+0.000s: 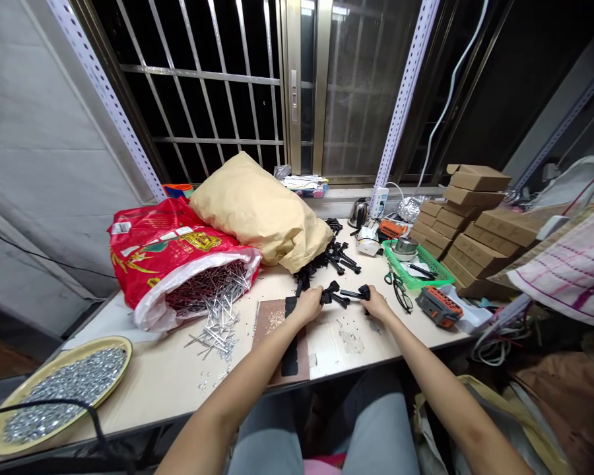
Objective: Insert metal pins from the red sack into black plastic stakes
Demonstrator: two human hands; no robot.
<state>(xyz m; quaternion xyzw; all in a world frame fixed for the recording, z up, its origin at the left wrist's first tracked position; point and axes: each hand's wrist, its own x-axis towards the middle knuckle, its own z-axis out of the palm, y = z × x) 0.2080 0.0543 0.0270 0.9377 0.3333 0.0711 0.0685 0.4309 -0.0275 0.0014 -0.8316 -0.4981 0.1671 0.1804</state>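
Observation:
My left hand (309, 305) is closed on a black plastic piece (330, 290) with a knobby head, above the right edge of a brown board (262, 326). To its right, my right hand (376, 303) pinches the thick end of a black rod-shaped piece (352, 294), whose thin shaft points left toward the other hand. Another black piece (340, 301) shows just beneath the two. Behind the hands lies a pile of similar black pieces (335, 257). A dark strip (290, 356) lies on the board, partly covered by my left forearm.
At left, a red bag (173, 244) spills metal rods (220, 326) beside a yellow tray (123, 349) of small metal parts. A large paper sack (257, 204) stands behind. At right are scissors (400, 290), a green basket (443, 276), an orange-black tool (439, 307) and stacked cardboard boxes (495, 254).

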